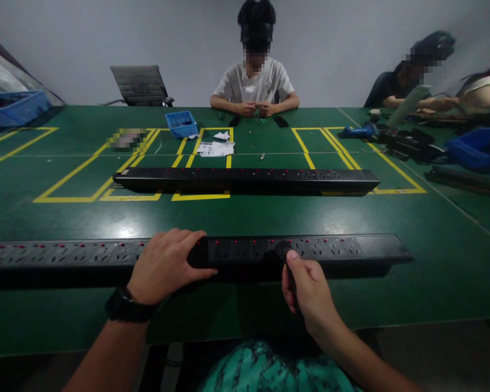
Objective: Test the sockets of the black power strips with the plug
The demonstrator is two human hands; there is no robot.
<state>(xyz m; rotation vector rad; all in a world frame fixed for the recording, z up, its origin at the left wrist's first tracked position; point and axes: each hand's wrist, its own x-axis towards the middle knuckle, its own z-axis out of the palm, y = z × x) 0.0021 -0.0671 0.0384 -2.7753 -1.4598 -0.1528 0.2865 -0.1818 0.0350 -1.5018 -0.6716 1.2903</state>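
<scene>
A long black power strip (237,253) with a row of sockets and small red lights lies across the near side of the table. My left hand (165,264), with a black watch on its wrist, is closed over the strip left of its middle, thumb along the near side. In my right hand (310,288), thumb on top, is a black plug (283,249) with what looks like its cord running down the palm. The plug is against the sockets right of the strip's middle; whether its pins are inserted is hidden.
A second black power strip (245,181) lies farther back. Beyond it are white papers (216,148), a small blue basket (182,125) and yellow tape outlines on the green table (245,215). A co-worker (255,81) sits opposite; others sit at right near a blue bin (479,147).
</scene>
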